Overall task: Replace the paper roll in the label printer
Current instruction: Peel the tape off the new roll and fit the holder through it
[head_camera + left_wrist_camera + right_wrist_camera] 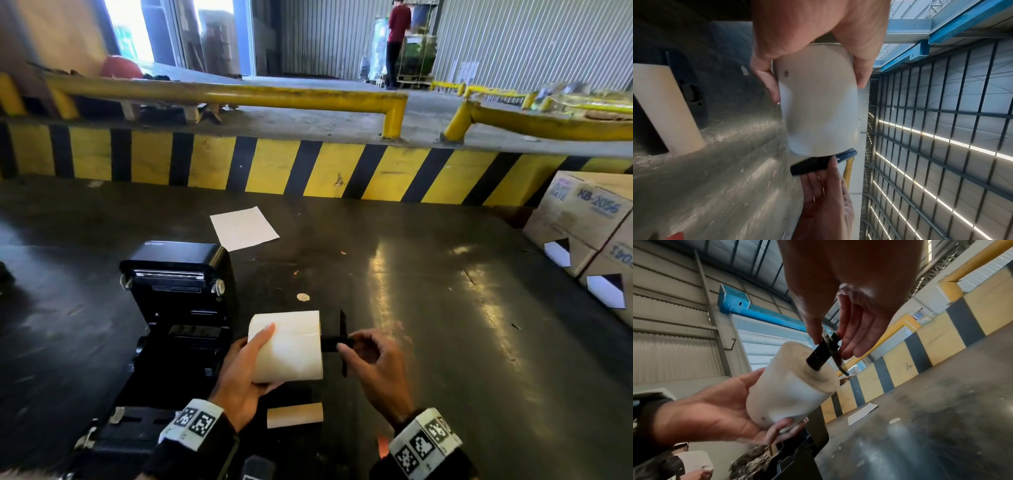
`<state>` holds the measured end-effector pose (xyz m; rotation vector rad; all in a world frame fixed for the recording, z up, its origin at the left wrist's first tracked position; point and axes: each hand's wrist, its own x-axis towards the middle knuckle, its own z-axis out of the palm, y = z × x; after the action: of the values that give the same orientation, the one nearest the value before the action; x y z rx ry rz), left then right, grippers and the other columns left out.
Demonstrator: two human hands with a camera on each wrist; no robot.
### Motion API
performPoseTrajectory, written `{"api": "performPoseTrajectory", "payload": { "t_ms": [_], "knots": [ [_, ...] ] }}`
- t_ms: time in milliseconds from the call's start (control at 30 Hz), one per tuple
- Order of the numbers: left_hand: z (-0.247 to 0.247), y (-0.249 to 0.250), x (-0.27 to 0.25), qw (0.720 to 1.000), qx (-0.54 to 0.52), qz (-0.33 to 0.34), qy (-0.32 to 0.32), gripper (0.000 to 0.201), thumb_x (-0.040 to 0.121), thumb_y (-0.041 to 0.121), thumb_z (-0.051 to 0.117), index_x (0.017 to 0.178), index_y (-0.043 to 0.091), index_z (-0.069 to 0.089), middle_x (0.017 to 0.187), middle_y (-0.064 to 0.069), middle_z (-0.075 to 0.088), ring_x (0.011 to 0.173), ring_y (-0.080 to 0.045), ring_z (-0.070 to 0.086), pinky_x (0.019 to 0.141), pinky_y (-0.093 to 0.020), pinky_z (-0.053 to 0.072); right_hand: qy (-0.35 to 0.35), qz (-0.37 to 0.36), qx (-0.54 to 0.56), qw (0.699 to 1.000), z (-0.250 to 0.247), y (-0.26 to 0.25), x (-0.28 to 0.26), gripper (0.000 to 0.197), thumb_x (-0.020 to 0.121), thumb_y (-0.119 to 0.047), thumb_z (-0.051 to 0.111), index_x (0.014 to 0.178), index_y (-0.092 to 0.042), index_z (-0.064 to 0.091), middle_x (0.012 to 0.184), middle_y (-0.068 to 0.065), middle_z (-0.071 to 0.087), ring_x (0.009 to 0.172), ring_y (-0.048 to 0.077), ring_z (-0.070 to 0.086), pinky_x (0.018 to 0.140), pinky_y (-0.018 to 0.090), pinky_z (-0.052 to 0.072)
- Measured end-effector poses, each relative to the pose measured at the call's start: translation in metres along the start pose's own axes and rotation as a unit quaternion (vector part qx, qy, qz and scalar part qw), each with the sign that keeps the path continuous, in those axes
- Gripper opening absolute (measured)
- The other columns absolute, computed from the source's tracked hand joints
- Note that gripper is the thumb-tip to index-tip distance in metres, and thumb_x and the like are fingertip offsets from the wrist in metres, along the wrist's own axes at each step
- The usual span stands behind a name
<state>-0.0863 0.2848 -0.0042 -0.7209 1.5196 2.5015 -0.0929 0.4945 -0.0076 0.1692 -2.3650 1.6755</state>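
My left hand (245, 368) grips a full white paper roll (287, 346) (818, 105) (789, 391), held sideways above the dark floor. A black spindle (334, 343) (819, 356) with a flat end plate sticks partly out of the roll's right end. My right hand (371, 356) (830, 340) pinches the spindle's outer end between thumb and fingers. The black label printer (178, 308) sits to the left with its lid open; its roll bay is empty. An empty brown cardboard core (295, 415) (663, 110) lies on the floor below the roll.
A white sheet (244, 228) lies on the floor beyond the printer. Cardboard boxes (589, 233) stack at the right. A yellow-and-black striped kerb (308, 168) with yellow rails (239, 92) runs across the back. A person (397, 41) stands far behind.
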Motion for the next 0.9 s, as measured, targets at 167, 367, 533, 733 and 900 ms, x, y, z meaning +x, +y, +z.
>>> {"api": "performPoseTrajectory", "payload": {
  "t_ms": [167,367,533,733,900],
  "knots": [
    [0.009,0.005,0.001,1.0,0.007,0.012,-0.016,0.086,0.045,0.046,0.078,0.123,0.022,0.052,0.115,-0.014,0.065,0.102,-0.031,0.062,0.065,-0.042,0.055,-0.084,-0.021,0.018,0.996,0.002,-0.012,0.001,0.019,0.081,-0.017,0.069,0.095,-0.027,0.063,0.089,-0.009,0.067,0.086,0.001,0.064,0.072,0.011,0.051],
    [0.01,0.006,0.002,0.999,0.001,0.027,-0.037,0.078,0.05,0.046,0.077,0.121,0.022,0.054,0.113,-0.013,0.067,0.102,-0.031,0.063,0.068,-0.044,0.055,-0.143,0.077,0.096,0.982,0.004,-0.011,0.01,0.057,0.08,-0.052,0.049,0.134,-0.034,0.042,0.132,-0.009,0.049,0.121,0.006,0.049,0.105,0.032,0.04],
    [0.011,0.002,0.008,0.999,0.02,0.019,-0.028,0.09,0.042,0.051,0.081,0.124,0.026,0.051,0.116,-0.013,0.065,0.105,-0.032,0.062,0.076,-0.05,0.056,-0.184,0.089,0.106,0.973,0.026,-0.012,0.006,0.077,0.076,-0.079,0.032,0.142,-0.04,0.021,0.15,-0.017,0.027,0.138,-0.002,0.024,0.119,0.038,0.021],
    [0.016,0.003,0.015,0.999,0.032,0.008,-0.011,0.105,0.034,0.053,0.082,0.128,0.025,0.045,0.119,-0.013,0.062,0.105,-0.033,0.061,0.078,-0.051,0.056,-0.174,0.119,0.128,0.969,0.035,-0.015,0.017,0.083,0.073,-0.074,0.042,0.144,-0.041,0.013,0.15,-0.009,0.029,0.133,0.011,0.036,0.113,0.039,0.032],
    [0.027,0.006,0.024,0.998,0.069,-0.01,0.007,0.105,0.034,0.054,0.083,0.126,0.024,0.043,0.117,-0.012,0.061,0.101,-0.031,0.062,0.072,-0.047,0.058,-0.124,0.13,0.157,0.971,0.048,-0.006,0.021,0.074,0.077,-0.068,0.049,0.141,-0.044,0.019,0.143,-0.005,0.041,0.124,0.014,0.049,0.104,0.045,0.044]
  ]
}}
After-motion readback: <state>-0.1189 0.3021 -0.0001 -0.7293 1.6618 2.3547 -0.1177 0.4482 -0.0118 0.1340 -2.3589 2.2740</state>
